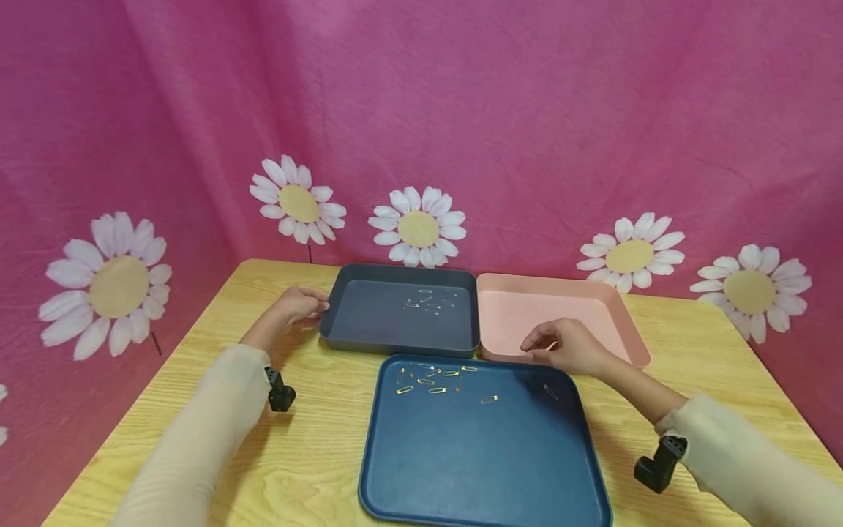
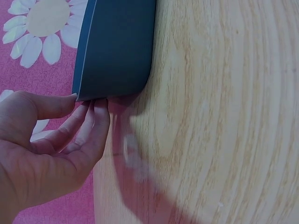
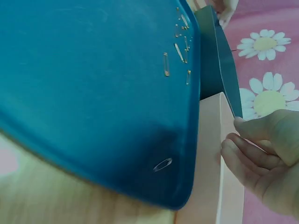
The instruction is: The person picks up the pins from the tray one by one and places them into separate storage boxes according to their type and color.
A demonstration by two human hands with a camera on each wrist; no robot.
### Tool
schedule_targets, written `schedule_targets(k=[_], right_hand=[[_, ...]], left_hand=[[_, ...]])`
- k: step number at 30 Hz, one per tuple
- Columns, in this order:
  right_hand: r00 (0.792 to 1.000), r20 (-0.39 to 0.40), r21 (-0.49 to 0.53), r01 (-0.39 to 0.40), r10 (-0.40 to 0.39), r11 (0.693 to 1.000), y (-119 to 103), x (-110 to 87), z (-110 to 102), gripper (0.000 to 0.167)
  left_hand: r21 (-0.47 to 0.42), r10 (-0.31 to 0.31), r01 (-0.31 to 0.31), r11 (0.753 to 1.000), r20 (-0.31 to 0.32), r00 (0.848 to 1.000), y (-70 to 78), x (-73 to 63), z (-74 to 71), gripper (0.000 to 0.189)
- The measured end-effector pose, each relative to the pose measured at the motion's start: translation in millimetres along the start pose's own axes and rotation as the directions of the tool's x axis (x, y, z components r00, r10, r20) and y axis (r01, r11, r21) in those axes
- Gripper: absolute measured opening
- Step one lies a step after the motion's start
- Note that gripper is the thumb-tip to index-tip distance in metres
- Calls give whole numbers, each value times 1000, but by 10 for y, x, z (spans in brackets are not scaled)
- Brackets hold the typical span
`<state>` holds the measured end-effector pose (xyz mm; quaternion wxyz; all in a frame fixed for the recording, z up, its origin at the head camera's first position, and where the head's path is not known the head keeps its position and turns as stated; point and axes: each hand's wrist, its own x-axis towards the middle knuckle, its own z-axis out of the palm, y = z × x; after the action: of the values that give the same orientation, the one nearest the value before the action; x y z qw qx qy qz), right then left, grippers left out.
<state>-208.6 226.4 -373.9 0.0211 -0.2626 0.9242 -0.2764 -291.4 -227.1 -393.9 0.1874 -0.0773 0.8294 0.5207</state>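
At the left end of a dark grey tray (image 1: 369,322), my left hand (image 1: 298,304) pinches the edge, thumb at the rim and fingertips against the outer wall. Several silver safety pins (image 1: 425,292) lie inside that tray. My right hand (image 1: 568,345) hovers over the front wall of a pink tray (image 1: 626,322), fingers loosely bent. In the right wrist view a gap shows between its thumb (image 3: 257,127) and fingers, with nothing visible there. Gold safety pins (image 1: 437,390) lie along the far side of a blue tray (image 1: 474,461). One silver safety pin (image 3: 163,164) rests near its far right corner.
All three trays stand on a wooden table (image 1: 296,468), the dark grey and pink ones side by side behind the blue one. A pink cloth (image 1: 527,132) with daisies hangs behind the table and along its sides. Each wrist carries a small black camera mount (image 1: 282,395).
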Motion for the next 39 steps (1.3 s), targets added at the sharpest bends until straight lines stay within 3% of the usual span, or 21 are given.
schedule_targets(k=[3, 11, 22, 32, 39], right_hand=[[999, -39, -9, -26, 25, 1000, 28, -136, 4, 6], [997, -30, -58, -70, 69, 996, 110, -425, 150, 6], [987, -113, -221, -139, 116, 965, 33, -420, 285, 14], [992, -36, -209, -128, 123, 970, -8, -400, 293, 19], [997, 54, -179, -48, 58, 983, 3, -371, 211, 18]], left_hand=[[0, 3, -3, 1000, 0, 1000, -6, 0, 2, 44], [22, -4, 4, 1000, 0, 1000, 0, -17, 11, 44], [13, -10, 10, 1000, -3, 1000, 0, -7, 31, 44], [18, -47, 48, 999, -12, 999, 10, -7, 39, 43], [-8, -51, 51, 999, -9, 999, 27, 0, 25, 43]])
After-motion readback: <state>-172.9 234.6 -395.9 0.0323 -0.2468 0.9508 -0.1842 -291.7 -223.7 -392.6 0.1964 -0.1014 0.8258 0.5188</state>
